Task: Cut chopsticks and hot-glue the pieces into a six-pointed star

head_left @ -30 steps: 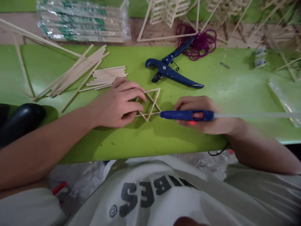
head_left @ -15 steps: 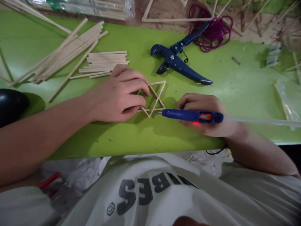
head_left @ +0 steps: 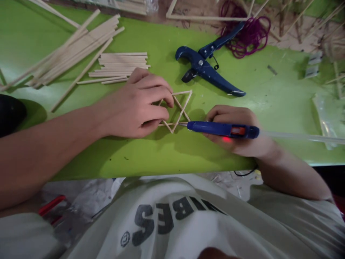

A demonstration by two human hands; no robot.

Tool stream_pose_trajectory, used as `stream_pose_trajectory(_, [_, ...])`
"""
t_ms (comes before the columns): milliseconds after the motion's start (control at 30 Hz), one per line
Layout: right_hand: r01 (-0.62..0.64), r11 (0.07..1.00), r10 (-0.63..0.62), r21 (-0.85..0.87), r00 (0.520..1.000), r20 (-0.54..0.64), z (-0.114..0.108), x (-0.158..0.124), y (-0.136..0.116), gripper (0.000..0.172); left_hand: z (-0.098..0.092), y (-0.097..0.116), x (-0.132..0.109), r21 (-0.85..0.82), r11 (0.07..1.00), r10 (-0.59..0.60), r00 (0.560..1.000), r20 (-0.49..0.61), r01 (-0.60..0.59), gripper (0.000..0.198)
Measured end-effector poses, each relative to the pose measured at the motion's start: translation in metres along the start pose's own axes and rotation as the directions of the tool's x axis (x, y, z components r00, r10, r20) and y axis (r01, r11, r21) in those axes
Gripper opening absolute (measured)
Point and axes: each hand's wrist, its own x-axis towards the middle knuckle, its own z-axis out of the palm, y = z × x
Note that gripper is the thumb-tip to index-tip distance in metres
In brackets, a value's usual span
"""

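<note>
My left hand [head_left: 142, 104] is closed on the left part of a small star-shaped frame of thin wooden sticks [head_left: 182, 107], whose left side the fingers hide. My right hand [head_left: 234, 124] grips a blue hot glue gun [head_left: 210, 128] with a red light under its body and a long clear glue stick [head_left: 299, 136] out of its back. The gun's nozzle points left and meets the frame near its lower crossing of sticks. Whether glue is coming out cannot be seen.
Blue ratchet-type cutters [head_left: 207, 70] lie beyond the frame, against purple cord [head_left: 250, 36]. Short sticks [head_left: 121, 64] and longer sticks [head_left: 78, 54] lie at the left on the green table [head_left: 151, 158]. A dark rounded object [head_left: 10, 115] sits at the left edge.
The nozzle has come onto the frame's lower crossing from just beside it. My left hand keeps its hold. The whole view has shifted slightly.
</note>
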Motion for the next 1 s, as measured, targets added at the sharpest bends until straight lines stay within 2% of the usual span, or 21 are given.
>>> stream_pose_trajectory(167, [-0.016,1.0,0.016,0.002,1.0,0.006,-0.003,-0.001,0.0,0.024,0.001,-0.002,-0.001,0.041,0.997,0.065,0.998,-0.011,-0.065,0.03])
stream_pose_trajectory(267, [-0.048,0.998,0.048,0.029,0.999,0.016,-0.008,0.0,-0.002,0.02,0.0,0.003,-0.003,0.066,0.994,0.092,0.995,-0.031,-0.09,0.04])
stream_pose_trajectory(400, [-0.071,0.992,0.066,0.109,0.997,0.048,-0.018,0.001,-0.005,0.018,-0.001,0.011,-0.004,0.02,0.999,0.025,0.999,0.021,-0.025,0.053])
stream_pose_trajectory(533, [-0.122,0.985,0.12,0.123,0.992,0.028,-0.029,-0.001,-0.005,0.018,-0.001,0.014,-0.006,-0.044,0.998,-0.032,0.999,0.014,0.033,0.056])
stream_pose_trajectory(667, [-0.16,0.975,0.165,0.153,0.986,-0.021,-0.035,-0.005,-0.007,0.016,-0.003,0.014,-0.006,0.012,0.999,-0.043,0.997,0.071,0.043,0.063])
stream_pose_trajectory(800, [-0.184,0.976,0.192,0.116,0.979,-0.062,-0.037,-0.006,-0.01,0.017,-0.005,0.015,-0.006,-0.009,0.998,-0.062,0.996,0.065,0.063,0.067])
stream_pose_trajectory(1000, [-0.204,0.972,0.213,0.12,0.974,-0.073,-0.038,-0.007,-0.01,0.016,-0.004,0.019,-0.007,0.14,0.99,-0.039,0.993,0.11,0.023,0.076])
